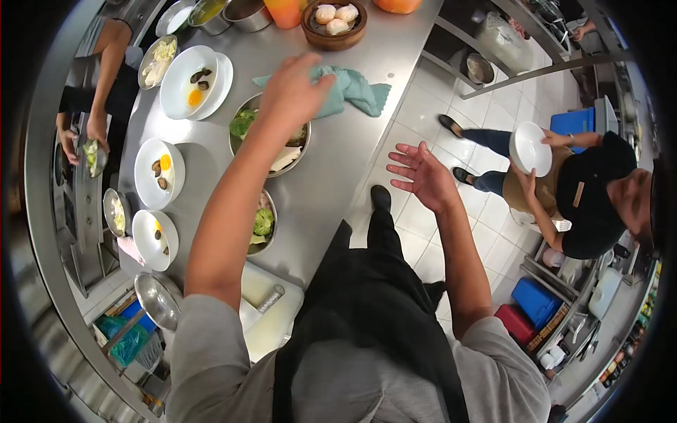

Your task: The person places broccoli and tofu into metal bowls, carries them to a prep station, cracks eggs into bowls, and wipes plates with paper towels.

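Note:
My left hand [296, 92] is above the far side of the table, over a metal bowl of greens [243, 123] and beside a crumpled green cloth [352, 92]. Its thumb and fingers look apart, with nothing visible in them; the fingertips are partly hidden. Just beyond is a round bamboo steamer [331, 39] holding several pale dumplings [337, 27]. My right hand [427, 176] hangs past the table edge, palm up, fingers spread and bare. Nearer me stands a second metal bowl with lettuce [262, 224].
White bowls [173, 84] with egg yolk and dark mushroom pieces line the table's left side. A cutting board [282, 303] lies close to me. A co-worker [585, 183] at right holds a white bowl [530, 149]; another person's hands [95, 134] hold a small bowl at left.

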A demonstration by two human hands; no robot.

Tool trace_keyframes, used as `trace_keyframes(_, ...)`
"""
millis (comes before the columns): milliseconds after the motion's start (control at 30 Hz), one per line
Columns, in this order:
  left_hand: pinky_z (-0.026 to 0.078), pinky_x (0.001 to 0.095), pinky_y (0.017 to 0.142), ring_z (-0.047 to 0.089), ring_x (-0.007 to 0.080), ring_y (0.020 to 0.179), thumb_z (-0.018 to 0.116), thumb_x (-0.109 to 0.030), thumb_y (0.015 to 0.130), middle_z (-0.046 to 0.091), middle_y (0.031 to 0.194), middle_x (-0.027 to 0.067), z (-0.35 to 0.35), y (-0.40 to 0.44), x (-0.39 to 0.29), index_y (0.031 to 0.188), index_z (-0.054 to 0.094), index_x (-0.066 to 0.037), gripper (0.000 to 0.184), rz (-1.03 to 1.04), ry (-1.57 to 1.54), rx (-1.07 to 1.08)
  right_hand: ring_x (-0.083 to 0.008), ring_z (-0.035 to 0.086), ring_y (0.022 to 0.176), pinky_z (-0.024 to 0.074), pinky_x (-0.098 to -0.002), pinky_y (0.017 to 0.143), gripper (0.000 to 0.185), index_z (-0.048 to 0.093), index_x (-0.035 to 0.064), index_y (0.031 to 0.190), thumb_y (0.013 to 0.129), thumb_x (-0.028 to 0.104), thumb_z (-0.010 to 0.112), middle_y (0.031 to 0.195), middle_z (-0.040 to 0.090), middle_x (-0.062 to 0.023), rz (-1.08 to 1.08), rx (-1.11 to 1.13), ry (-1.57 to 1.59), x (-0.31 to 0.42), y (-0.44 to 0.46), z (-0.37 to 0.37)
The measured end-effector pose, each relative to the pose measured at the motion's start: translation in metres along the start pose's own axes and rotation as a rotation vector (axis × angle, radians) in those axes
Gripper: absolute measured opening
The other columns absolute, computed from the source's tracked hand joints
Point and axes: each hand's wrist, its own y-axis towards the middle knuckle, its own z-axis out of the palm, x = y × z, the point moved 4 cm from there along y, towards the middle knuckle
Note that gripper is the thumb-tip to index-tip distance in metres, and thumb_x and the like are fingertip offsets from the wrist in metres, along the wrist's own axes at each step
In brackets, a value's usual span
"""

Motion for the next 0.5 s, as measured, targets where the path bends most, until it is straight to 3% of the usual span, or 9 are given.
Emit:
trace_keyframes(67,0.051,0.0438,0.099,0.063,0.0367,0.119,0.066,-0.033,0.093,0.061,0.135,0.0199,0.02,0.023,-0.025,0.138,0.059,-0.009,0.052,-0.074,0.256,0.216,-0.0294,0.061,0.121,0.0519,-0.046,0.097,0.065,0.054,0.0045,0.139,0.104,0.058,0.046,0.136,0.06,-0.016,-0.013,-0.008,-0.026,0.001,-0.01,-0.005)
trace_keyframes(200,0.05,0.0488,0.1,0.063,0.0396,0.118,0.067,-0.03,0.09,0.063,0.13,0.0232,0.066,0.04,-0.035,0.136,0.059,-0.008,0.051,-0.088,0.403,0.289,-0.0337,0.055,0.127,0.0518,-0.0519,0.099,0.075,0.045,0.0039,0.148,0.102,0.063,0.047,0.144,0.05,-0.0203,-0.029,-0.031,0.023,0.002,-0.031,-0.027)
trace_keyframes(267,0.05,0.0496,0.1,0.063,0.0401,0.118,0.067,-0.031,0.09,0.065,0.125,0.0246,0.102,0.043,-0.023,0.135,0.06,-0.007,0.051,0.011,0.378,0.234,-0.0361,0.053,0.131,0.0517,-0.0553,0.099,0.077,0.042,0.0056,0.151,0.101,0.065,0.046,0.148,0.046,-0.0218,-0.058,-0.046,0.125,0.001,-0.037,-0.046)
trace_keyframes(333,0.054,0.0525,0.089,0.067,0.0435,0.106,0.068,-0.03,0.09,0.064,0.123,0.026,0.117,0.027,-0.041,0.127,0.06,-0.006,0.045,0.142,0.172,0.176,-0.0416,0.046,0.137,0.0501,-0.0601,0.101,0.084,0.032,0.0074,0.157,0.1,0.067,0.047,0.156,0.035,-0.0263,-0.068,-0.042,0.195,-0.002,-0.036,-0.066)
trace_keyframes(400,0.053,0.0512,0.09,0.065,0.043,0.107,0.071,-0.031,0.088,0.063,0.121,0.027,0.106,-0.019,-0.1,0.126,0.061,-0.006,0.047,0.225,0.003,0.183,-0.0453,0.045,0.135,0.0509,-0.0652,0.098,0.069,0.04,0.0059,0.148,0.102,0.057,0.051,0.153,0.034,-0.0284,-0.017,-0.164,0.309,0.0,-0.028,-0.074)
trace_keyframes(433,0.053,0.0496,0.091,0.065,0.0422,0.108,0.072,-0.031,0.087,0.063,0.12,0.0265,0.104,-0.044,-0.122,0.126,0.061,-0.005,0.048,0.275,-0.073,0.204,-0.045,0.047,0.133,0.0521,-0.0658,0.096,0.056,0.045,0.0055,0.14,0.103,0.047,0.053,0.151,0.034,-0.0272,-0.01,-0.173,0.405,-0.004,-0.014,-0.079)
trace_keyframes(467,0.05,0.0463,0.097,0.064,0.0394,0.112,0.07,-0.029,0.09,0.065,0.12,0.0242,0.107,-0.073,-0.154,0.127,0.061,-0.004,0.046,0.419,-0.041,0.077,-0.0383,0.058,0.12,0.0558,-0.0595,0.093,0.045,0.05,0.0061,0.134,0.102,0.038,0.056,0.139,0.048,-0.0245,-0.037,-0.246,0.397,-0.008,0.003,-0.077)
trace_keyframes(500,0.049,0.0449,0.099,0.064,0.0379,0.113,0.069,-0.029,0.092,0.065,0.12,0.023,0.117,-0.086,-0.171,0.128,0.062,-0.003,0.045,0.422,-0.13,0.001,-0.0299,0.066,0.101,0.0591,-0.0491,0.085,0.038,0.054,0.0058,0.129,0.1,0.031,0.058,0.121,0.061,-0.0182,-0.2,-0.158,0.31,-0.004,0.011,-0.065)
